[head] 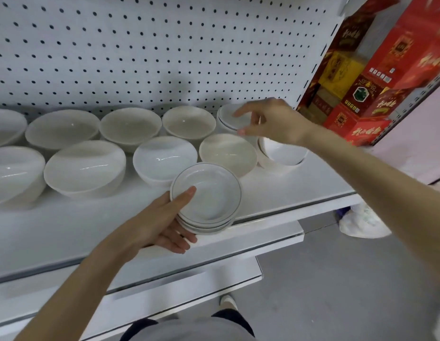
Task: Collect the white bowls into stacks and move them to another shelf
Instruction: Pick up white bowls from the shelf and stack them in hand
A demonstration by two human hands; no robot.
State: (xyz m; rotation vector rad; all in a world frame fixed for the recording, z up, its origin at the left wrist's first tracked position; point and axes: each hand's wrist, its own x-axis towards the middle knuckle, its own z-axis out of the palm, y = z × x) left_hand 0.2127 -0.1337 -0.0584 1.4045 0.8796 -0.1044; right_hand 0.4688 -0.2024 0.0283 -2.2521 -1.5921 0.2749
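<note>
Collecting small white bowls off the shelf (288, 193)

The left hand (161, 225) is cradling a stack of bowls (206, 200) over the shelf edge, grip clamped on it, thumb across the rim. The right hand (273, 121), arm outstretched, is pinching the back stack (227, 115). The one-handed hold could be letting the bowls tilt and slide.

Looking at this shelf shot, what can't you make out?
Head view:
- Count of the dish stack in the left hand: lower ones hidden by the top dish.
- Whether the right hand grips the rear dishes: blurred.
- Far-left bowls: cut by frame edge.
- Print on red boxes: blurred.
</note>
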